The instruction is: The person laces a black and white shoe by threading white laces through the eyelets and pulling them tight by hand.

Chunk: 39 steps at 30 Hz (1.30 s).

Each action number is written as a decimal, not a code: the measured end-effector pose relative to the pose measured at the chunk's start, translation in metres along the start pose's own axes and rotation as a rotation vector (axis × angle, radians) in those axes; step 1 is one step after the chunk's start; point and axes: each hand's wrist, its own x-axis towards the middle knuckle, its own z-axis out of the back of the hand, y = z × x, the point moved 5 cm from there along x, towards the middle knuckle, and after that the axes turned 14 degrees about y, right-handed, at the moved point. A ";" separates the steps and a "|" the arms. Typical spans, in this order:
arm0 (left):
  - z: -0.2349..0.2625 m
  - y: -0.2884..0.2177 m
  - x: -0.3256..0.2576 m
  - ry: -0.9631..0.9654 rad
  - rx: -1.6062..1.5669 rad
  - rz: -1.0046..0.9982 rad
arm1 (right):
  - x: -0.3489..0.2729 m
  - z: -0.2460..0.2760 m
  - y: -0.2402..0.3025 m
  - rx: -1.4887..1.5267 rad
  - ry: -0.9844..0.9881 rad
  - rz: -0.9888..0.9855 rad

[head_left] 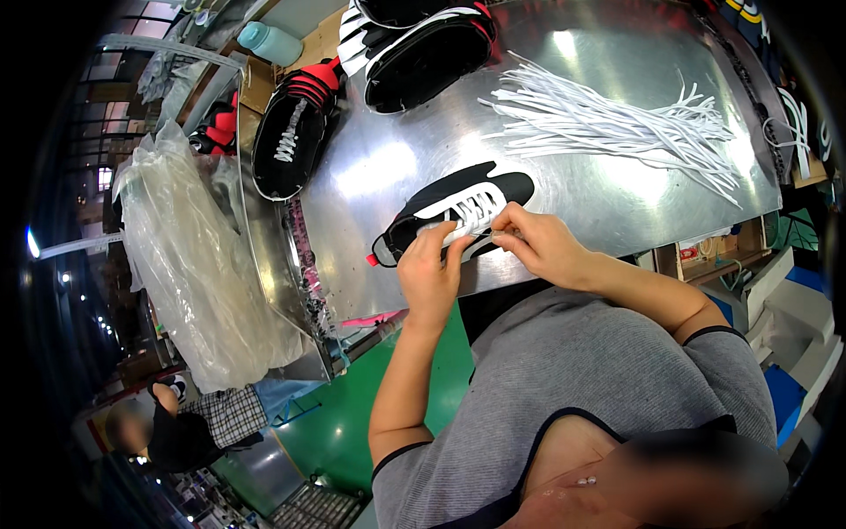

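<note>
Bare shiny metal tabletop (608, 198) lay open at centre right of the frame, between the black-and-white laced shoe (454, 212) at centre and the loose heap of white laces (617, 123) at upper right. A second open patch sat left of centre, below the black shoe with red trim (291, 132). Two black-and-white shoes (414, 44) blocked the upper middle. A crumpled clear plastic bag (189, 264) stood against the table's left edge. Both hands, left hand (430, 273) and right hand (539, 242), occupied the near edge at the shoe.
</note>
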 end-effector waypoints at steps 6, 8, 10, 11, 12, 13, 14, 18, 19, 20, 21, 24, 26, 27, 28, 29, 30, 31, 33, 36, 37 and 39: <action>-0.002 0.002 0.000 -0.033 0.005 -0.049 | 0.005 0.003 -0.002 -0.061 0.006 -0.013; -0.002 0.001 0.000 -0.018 -0.043 -0.063 | 0.009 -0.002 -0.007 -0.042 0.021 -0.070; -0.005 -0.003 -0.001 0.027 -0.065 -0.073 | 0.015 -0.008 -0.009 -0.018 -0.020 -0.110; -0.007 -0.006 -0.003 0.058 -0.059 -0.071 | 0.019 -0.012 -0.008 -0.003 -0.031 -0.105; -0.008 -0.009 -0.003 0.078 -0.055 -0.107 | 0.024 -0.015 -0.004 0.004 -0.070 -0.090; -0.009 -0.007 -0.003 0.085 -0.054 -0.057 | 0.027 -0.016 0.000 0.021 -0.093 -0.097; -0.010 -0.008 -0.002 0.079 -0.054 -0.043 | 0.031 -0.015 0.002 0.039 -0.064 -0.135; -0.008 -0.010 0.000 0.026 -0.024 -0.036 | 0.024 0.018 0.017 -0.019 0.143 -0.176; -0.007 -0.012 0.000 0.020 -0.019 -0.036 | 0.019 0.030 0.018 -0.104 0.193 -0.200; -0.007 -0.012 0.000 0.040 -0.013 -0.013 | 0.014 0.042 0.018 -0.098 0.144 -0.210; -0.006 -0.012 0.001 0.052 -0.044 0.008 | 0.009 0.052 0.012 -0.103 0.105 -0.319; -0.009 -0.012 0.003 0.181 -0.106 0.069 | 0.020 0.057 0.016 -0.052 -0.169 0.055; -0.009 -0.010 0.003 0.279 0.023 0.080 | 0.031 0.046 0.006 -0.282 -0.282 0.031; -0.009 -0.007 0.001 0.322 0.094 0.089 | 0.034 0.042 -0.001 -0.323 -0.313 -0.013; -0.004 -0.007 -0.001 0.239 0.103 0.043 | 0.035 0.040 -0.005 -0.283 -0.339 0.013; 0.000 -0.007 -0.006 0.187 0.122 0.001 | 0.033 0.039 -0.010 -0.227 -0.350 0.009; 0.003 -0.009 -0.013 0.125 0.136 -0.079 | 0.030 0.041 -0.014 -0.174 -0.368 0.002; 0.004 -0.008 -0.022 0.089 0.146 -0.097 | 0.025 0.043 -0.017 -0.108 -0.373 0.000; 0.008 -0.009 -0.051 -0.109 0.109 -0.042 | 0.012 0.048 -0.017 0.020 -0.402 0.025; -0.014 0.013 -0.090 -0.307 -0.554 0.416 | 0.002 0.040 -0.016 0.174 -0.336 -0.010; -0.022 0.016 -0.097 -0.343 -0.791 0.455 | 0.002 0.033 -0.018 0.234 -0.300 -0.056; -0.041 0.021 -0.100 -0.327 -1.305 0.611 | 0.005 0.023 -0.014 0.239 -0.269 0.016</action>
